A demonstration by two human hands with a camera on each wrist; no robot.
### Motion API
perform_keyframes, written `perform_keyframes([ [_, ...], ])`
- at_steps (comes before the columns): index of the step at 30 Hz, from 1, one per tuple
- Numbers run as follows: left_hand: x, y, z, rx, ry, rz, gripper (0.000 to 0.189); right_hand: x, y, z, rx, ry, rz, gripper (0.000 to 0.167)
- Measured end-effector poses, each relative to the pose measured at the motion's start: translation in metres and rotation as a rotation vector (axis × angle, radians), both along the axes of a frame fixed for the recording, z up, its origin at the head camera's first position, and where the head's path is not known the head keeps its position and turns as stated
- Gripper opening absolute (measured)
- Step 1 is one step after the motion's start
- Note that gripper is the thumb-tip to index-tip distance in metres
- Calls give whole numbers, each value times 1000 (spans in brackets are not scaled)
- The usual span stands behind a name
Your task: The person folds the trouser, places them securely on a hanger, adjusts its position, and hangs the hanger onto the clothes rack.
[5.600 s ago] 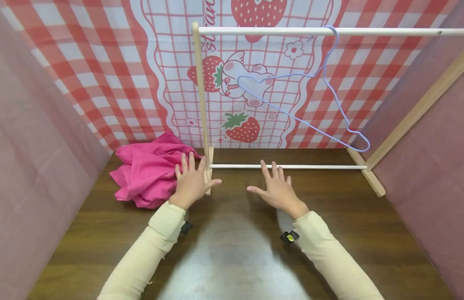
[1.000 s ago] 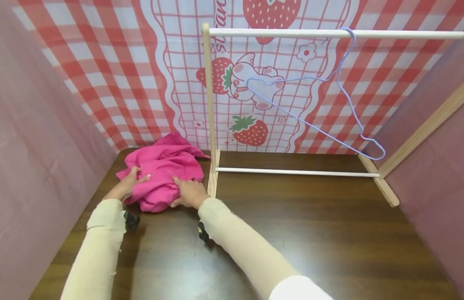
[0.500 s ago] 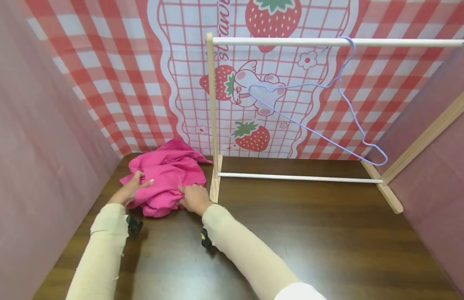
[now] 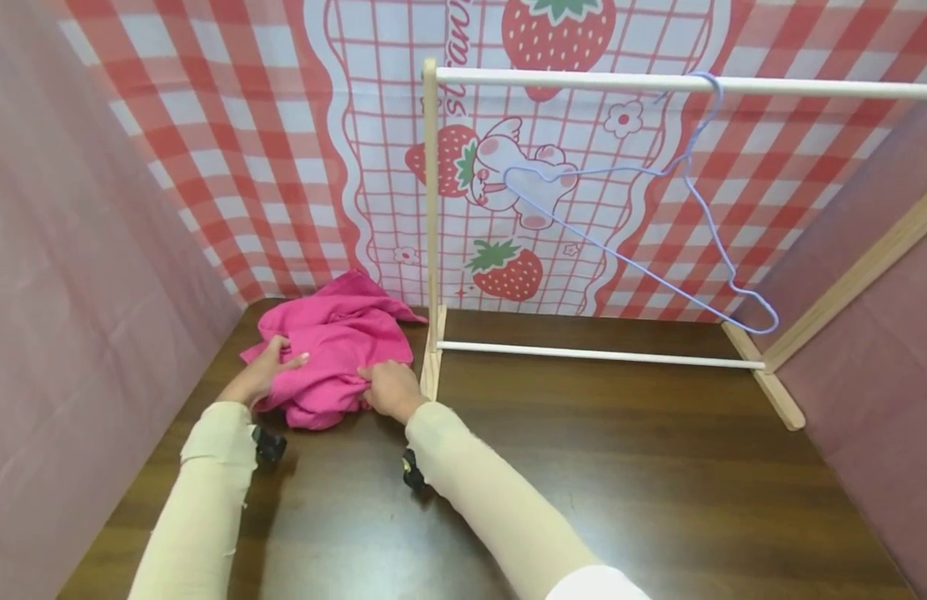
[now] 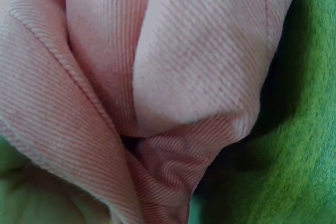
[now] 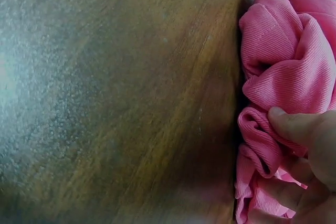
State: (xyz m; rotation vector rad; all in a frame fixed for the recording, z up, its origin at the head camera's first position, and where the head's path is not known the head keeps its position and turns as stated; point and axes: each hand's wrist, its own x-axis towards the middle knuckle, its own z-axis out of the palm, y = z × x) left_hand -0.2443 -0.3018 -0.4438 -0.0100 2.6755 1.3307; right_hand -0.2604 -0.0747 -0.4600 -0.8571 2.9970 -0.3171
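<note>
A crumpled pink garment (image 4: 336, 342) of twill cloth with stitched seams lies in a heap at the back left of the table. My left hand (image 4: 261, 373) grips its left side, thumb on top and fingers partly under the folds. At the right front of the heap, my right hand (image 4: 392, 387) pinches a fold; the right wrist view shows the thumb (image 6: 289, 124) pressed on the cloth with the fingers curled beneath. Close folds of the garment (image 5: 199, 51) fill most of the left wrist view, where little of the left hand shows.
Just right of the garment stands a wooden rack with a white top rail (image 4: 568, 80) and a lower bar (image 4: 598, 354). A lavender wire hanger (image 4: 621, 258) hangs from the rail. Checked strawberry cloth covers the back; pink drapes (image 4: 103, 317) close the sides.
Earlier both hands were spread above the table, away from the heap's middle; they moved left onto the garment. Over the last second the right fingers closed on a fold. The camera view shifted slightly.
</note>
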Motion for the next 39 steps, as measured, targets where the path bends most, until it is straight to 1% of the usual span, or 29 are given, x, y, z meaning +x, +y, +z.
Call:
perform_keyframes([
  [5, 0, -1, 1, 4, -4, 13, 48, 0, 4, 1, -55, 3, 42, 42],
  [8, -1, -3, 0, 31, -19, 32, 52, -1, 6, 1, -93, 15, 75, 38],
  [13, -3, -5, -1, 71, -17, 69, 56, -5, 5, -2, -187, 27, 113, 33],
  [18, 0, -1, 1, 63, -38, 115, 58, -4, 6, -6, -248, -4, 100, 32],
  [20, -1, 0, 1, 66, -33, 138, 59, -4, 7, -6, -272, -7, 94, 31],
  [25, 3, 0, -2, 128, -24, 185, 60, -1, 8, -8, -362, -9, 102, 29],
  [30, 9, 2, -2, 195, -25, 206, 61, 2, 10, -10, -445, -9, 116, 29],
  [35, 13, 6, 2, 233, -18, 216, 61, 2, 14, -10, -484, -22, 108, 28],
  [39, 15, 10, 4, 256, -43, 247, 60, 2, 17, -9, -495, -25, 105, 26],
])
